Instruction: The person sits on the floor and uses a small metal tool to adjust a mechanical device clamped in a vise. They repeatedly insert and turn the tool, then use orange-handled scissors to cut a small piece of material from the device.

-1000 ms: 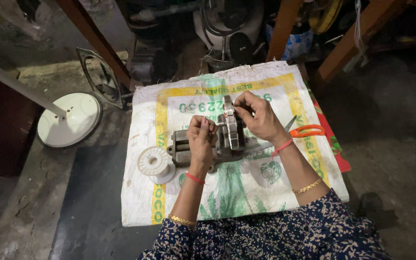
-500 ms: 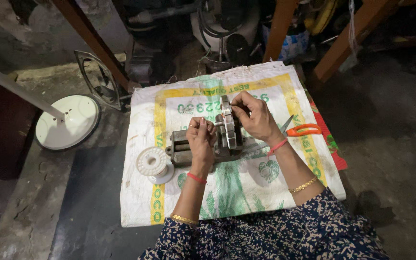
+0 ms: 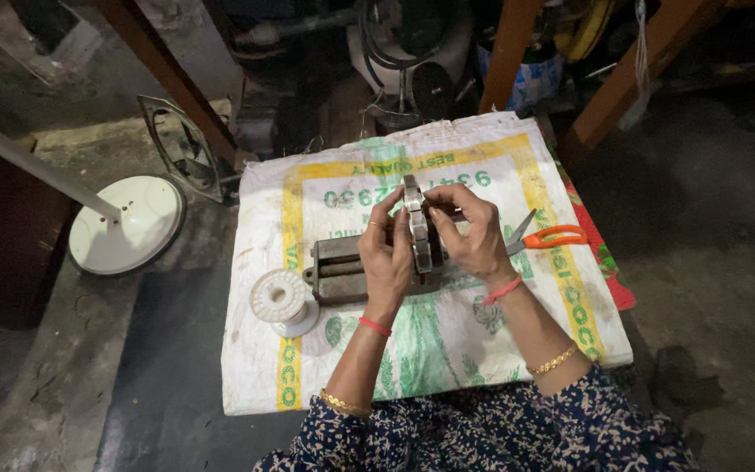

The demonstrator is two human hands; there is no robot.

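Note:
A round metal stator ring [image 3: 416,223] stands on edge on a dark metal block [image 3: 341,268], over a white woven sack [image 3: 447,350] spread on the floor. My left hand [image 3: 386,258] grips the ring's left face, fingers curled over its top. From the other side my right hand [image 3: 475,236] presses against it, fingertips at the upper rim. Both wrists wear red thread bands and gold bangles. Whether a wire runs between my fingers is too fine to tell.
A white wire spool [image 3: 280,299] lies left of the block. Orange-handled scissors [image 3: 545,238] rest on the sack to the right. A white round fan base [image 3: 128,223] with a pole stands at left. Wooden legs [image 3: 606,96] and dark machine parts crowd the far side.
Both hands have stayed on the ring with only small finger shifts. The camera has shifted slightly, so everything sits a little lower in view.

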